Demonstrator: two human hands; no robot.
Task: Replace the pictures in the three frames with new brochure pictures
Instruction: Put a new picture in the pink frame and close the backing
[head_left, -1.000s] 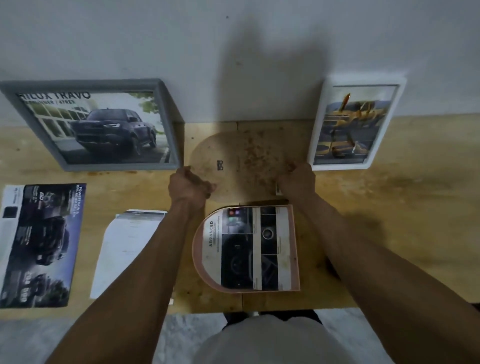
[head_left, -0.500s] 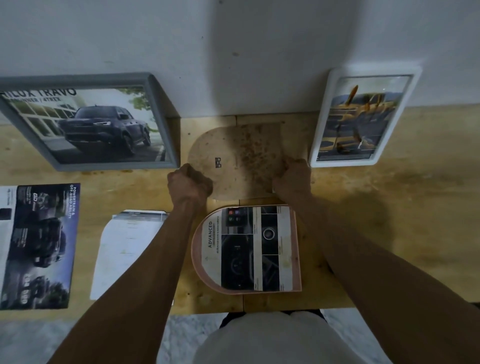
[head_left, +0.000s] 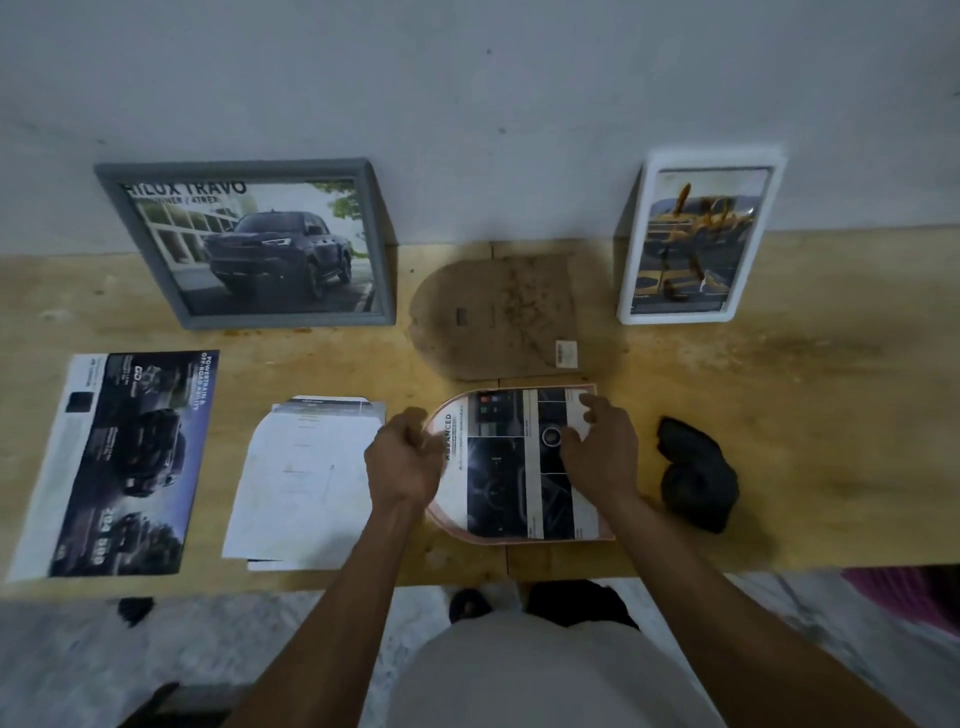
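Note:
An arch-shaped pink frame lies flat near the table's front edge, with a dark brochure picture in it. My left hand curls its fingers round the frame's rounded left rim. My right hand hovers with spread fingers on or just above the picture's right part. The frame's brown arched backing board lies apart, farther back. A grey frame with a dark truck picture and a white frame with a yellow vehicle picture lean on the wall.
A car brochure lies at the left of the wooden table, with a stack of white papers beside my left hand. A black crumpled object sits just right of my right hand. The table's front edge runs below the frame.
Both hands let go of the brown backing board and drew back toward me onto the pink frame. The board stays where it lay.

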